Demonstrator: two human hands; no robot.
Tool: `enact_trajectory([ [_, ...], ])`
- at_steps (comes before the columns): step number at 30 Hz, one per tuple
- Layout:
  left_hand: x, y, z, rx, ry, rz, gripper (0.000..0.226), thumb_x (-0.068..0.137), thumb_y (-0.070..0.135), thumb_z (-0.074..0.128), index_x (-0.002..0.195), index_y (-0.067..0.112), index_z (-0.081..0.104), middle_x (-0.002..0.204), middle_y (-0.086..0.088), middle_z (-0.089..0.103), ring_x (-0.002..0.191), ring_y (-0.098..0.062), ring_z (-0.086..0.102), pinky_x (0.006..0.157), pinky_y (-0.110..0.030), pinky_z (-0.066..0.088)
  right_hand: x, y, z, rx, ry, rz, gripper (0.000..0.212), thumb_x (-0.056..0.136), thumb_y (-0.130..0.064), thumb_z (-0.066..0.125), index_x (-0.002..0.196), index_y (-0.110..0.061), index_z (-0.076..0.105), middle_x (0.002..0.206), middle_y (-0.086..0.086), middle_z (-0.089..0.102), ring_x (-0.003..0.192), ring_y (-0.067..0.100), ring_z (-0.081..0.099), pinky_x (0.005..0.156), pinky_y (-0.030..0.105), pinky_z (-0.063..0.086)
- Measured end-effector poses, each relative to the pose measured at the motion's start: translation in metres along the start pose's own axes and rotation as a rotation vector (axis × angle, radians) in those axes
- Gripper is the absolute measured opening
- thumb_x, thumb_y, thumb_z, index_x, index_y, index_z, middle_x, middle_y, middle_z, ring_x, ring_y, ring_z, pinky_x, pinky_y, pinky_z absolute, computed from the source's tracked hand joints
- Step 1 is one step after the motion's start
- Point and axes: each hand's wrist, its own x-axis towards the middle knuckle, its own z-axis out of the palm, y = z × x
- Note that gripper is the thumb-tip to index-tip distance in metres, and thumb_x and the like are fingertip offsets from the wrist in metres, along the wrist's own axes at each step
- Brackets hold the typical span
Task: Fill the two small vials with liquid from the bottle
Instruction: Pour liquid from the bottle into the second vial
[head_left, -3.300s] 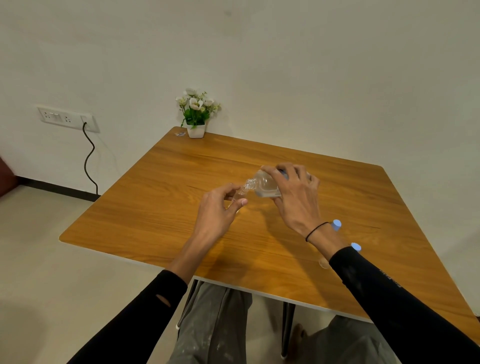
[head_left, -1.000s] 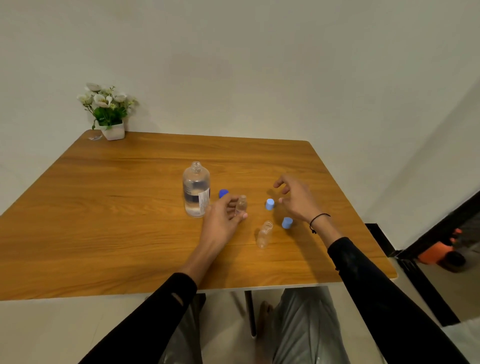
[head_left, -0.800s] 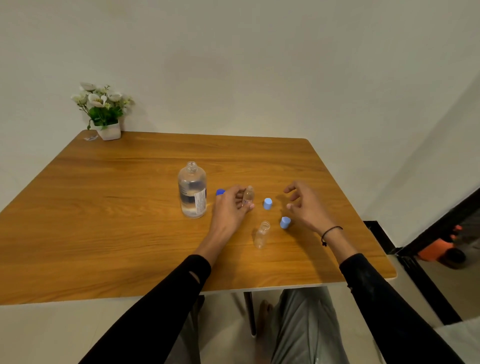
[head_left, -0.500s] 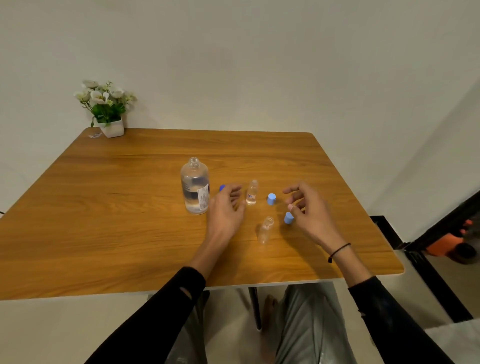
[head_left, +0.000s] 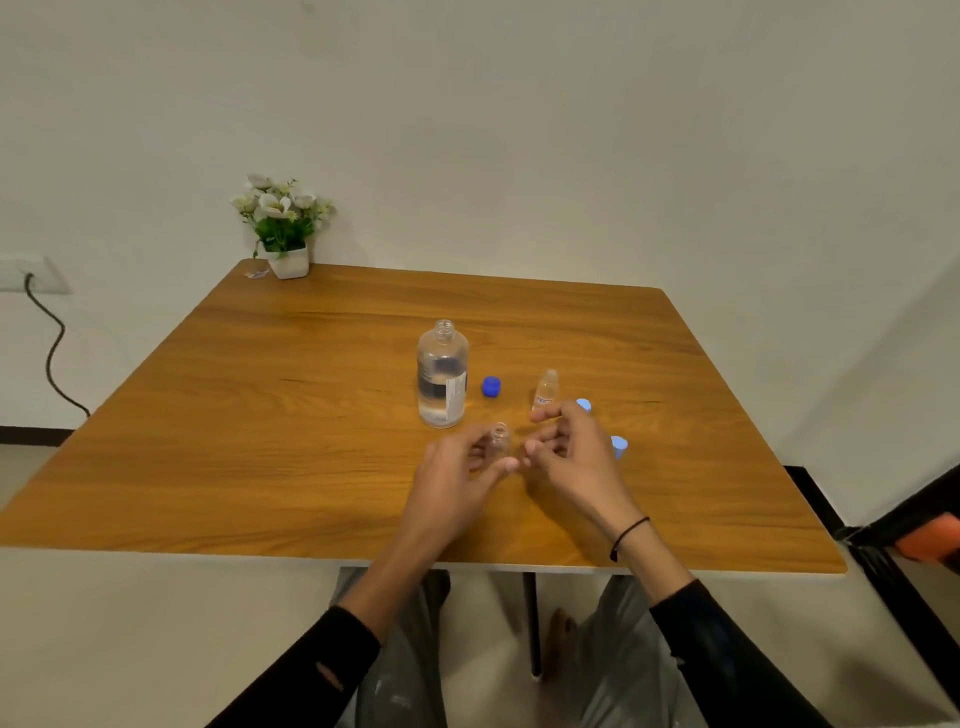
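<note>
My left hand (head_left: 457, 467) pinches the second vial (head_left: 500, 441) at frame centre; whether it holds liquid I cannot tell. My right hand (head_left: 569, 452) hangs loosely curled, empty. First vial (head_left: 545, 389) stands beside the open bottle (head_left: 442, 374). Filling appears half done.

1. A small white pot of white flowers (head_left: 283, 228) stands at the far left corner of the wooden table (head_left: 291, 415).
2. A wall socket (head_left: 31, 274) with a black cable (head_left: 52, 353) sits at left.
</note>
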Motion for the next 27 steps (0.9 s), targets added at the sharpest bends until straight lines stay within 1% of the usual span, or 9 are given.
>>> enact_trajectory([
  [2,-0.005,-0.006,-0.028,0.001,0.080,-0.023,0.046,0.089,0.032,0.083,0.132,0.023,0.071,0.119,0.012,0.076,0.109,0.001,0.070,0.096,-0.029,0.062,0.012,-0.012,0.021,0.024,0.038,-0.038,0.040,0.092,-0.014,0.078,0.124,-0.023,0.056,0.109,0.000,0.069,0.098,0.010,0.070,0.084,0.029,0.061],
  [4,-0.009,-0.008,-0.054,-0.011,0.173,-0.027,0.040,0.088,0.033,0.083,0.125,0.026,0.071,0.110,0.012,0.076,0.099,0.006,0.071,0.087,-0.021,0.063,0.025,-0.022,0.048,0.002,0.037,-0.078,0.069,0.086,-0.026,0.086,0.142,-0.026,0.044,0.130,-0.005,0.059,0.117,0.009,0.060,0.089,0.020,0.053],
  [5,-0.010,-0.009,-0.064,-0.015,0.215,-0.025,0.042,0.087,0.034,0.084,0.126,0.031,0.068,0.107,0.014,0.075,0.095,0.009,0.070,0.082,-0.016,0.061,0.030,-0.027,0.061,-0.005,0.029,-0.093,0.083,0.083,-0.031,0.088,0.149,-0.029,0.036,0.139,-0.005,0.052,0.125,0.009,0.053,0.095,0.021,0.048],
  [7,-0.009,-0.013,-0.082,-0.006,0.281,-0.011,0.049,0.085,0.038,0.084,0.130,0.032,0.066,0.103,0.017,0.073,0.094,0.013,0.068,0.076,-0.010,0.058,0.042,-0.036,0.086,-0.019,0.030,-0.141,0.097,0.081,-0.037,0.088,0.155,-0.032,0.025,0.153,-0.004,0.044,0.136,0.013,0.043,0.106,0.031,0.043],
  [12,0.009,-0.031,-0.104,0.130,0.350,-0.021,0.051,0.090,0.042,0.080,0.133,0.018,0.070,0.109,0.007,0.077,0.101,-0.002,0.069,0.084,-0.026,0.063,0.064,-0.048,0.116,-0.034,0.142,-0.163,0.088,0.086,-0.035,0.085,0.155,-0.024,0.032,0.153,-0.001,0.048,0.136,0.023,0.051,0.099,0.029,0.042],
  [17,0.022,-0.029,-0.102,0.156,0.345,0.030,0.042,0.091,0.033,0.082,0.129,0.019,0.072,0.098,0.009,0.076,0.092,-0.001,0.067,0.072,-0.001,0.047,0.059,-0.036,0.114,-0.144,0.116,-0.328,0.079,0.089,-0.029,0.082,0.154,-0.032,0.037,0.150,-0.005,0.048,0.133,0.017,0.045,0.102,0.036,0.046],
  [20,0.026,-0.029,-0.098,0.149,0.334,0.055,0.036,0.090,0.030,0.083,0.124,0.021,0.074,0.091,0.012,0.075,0.088,0.001,0.067,0.072,-0.001,0.045,0.058,-0.033,0.106,-0.248,0.129,-0.373,0.079,0.091,-0.025,0.080,0.156,-0.037,0.036,0.146,-0.004,0.048,0.130,0.018,0.042,0.098,0.037,0.047],
  [24,0.031,-0.030,-0.095,0.161,0.326,0.072,0.025,0.089,0.030,0.084,0.112,0.025,0.074,0.084,0.017,0.072,0.084,0.005,0.066,0.071,-0.002,0.044,0.064,-0.034,0.094,-0.409,0.155,-0.440,0.086,0.087,-0.018,0.081,0.155,-0.040,0.034,0.145,-0.004,0.049,0.127,0.022,0.044,0.092,0.049,0.053],
  [27,0.032,-0.027,-0.095,0.156,0.326,0.078,0.021,0.089,0.028,0.084,0.107,0.029,0.073,0.084,0.018,0.071,0.084,0.006,0.065,0.070,-0.001,0.043,0.066,-0.038,0.088,-0.522,0.166,-0.472,0.086,0.086,-0.019,0.082,0.155,-0.041,0.035,0.146,-0.005,0.048,0.128,0.023,0.045,0.088,0.049,0.052],
])
